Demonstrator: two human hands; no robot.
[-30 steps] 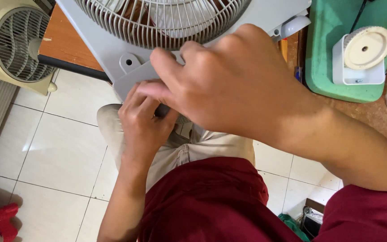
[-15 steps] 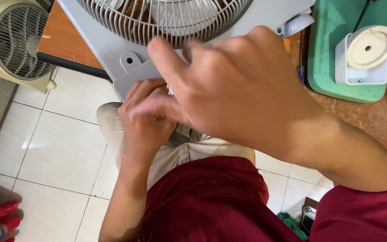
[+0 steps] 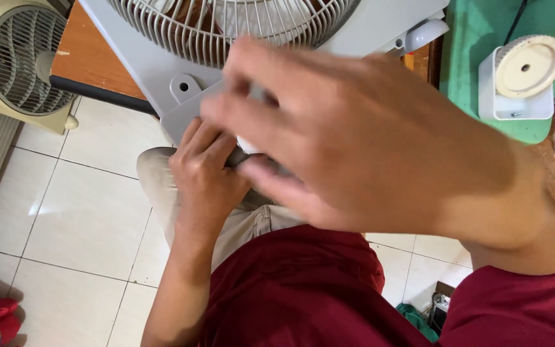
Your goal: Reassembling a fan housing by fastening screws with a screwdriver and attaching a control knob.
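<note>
The grey box fan overhangs the near edge of the wooden tabletop. The left hand presses its fingers against the fan's lower corner. The right hand (blurred) hovers above it, fingers curled; its grip cannot be told. A beige fan stands on the tiled floor.

fan housing on table, second fan left
</note>
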